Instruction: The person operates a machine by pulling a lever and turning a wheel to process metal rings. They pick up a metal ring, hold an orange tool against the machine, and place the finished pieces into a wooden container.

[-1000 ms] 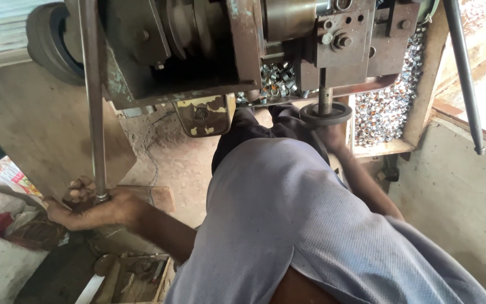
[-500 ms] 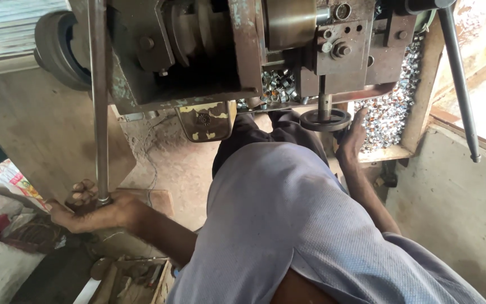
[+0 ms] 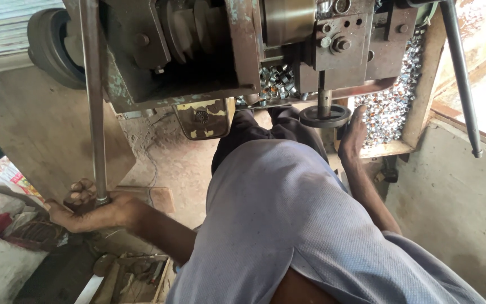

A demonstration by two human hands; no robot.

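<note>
While left hand (image 3: 94, 211) grips lever (image 3: 94, 101), right hand (image 3: 352, 135) beside handwheel (image 3: 324, 116).

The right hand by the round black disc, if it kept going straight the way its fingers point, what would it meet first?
The right hand points up the picture, fingertips beside the black disc. Straight on, it would probably meet the rusty machine bracket above, though depth is unclear.

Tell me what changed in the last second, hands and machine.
The right hand rose from below the round disc to rest against its edge. The left hand still grips the bottom of the long steel lever. The machine and pile of small metal rings look unchanged.
</note>
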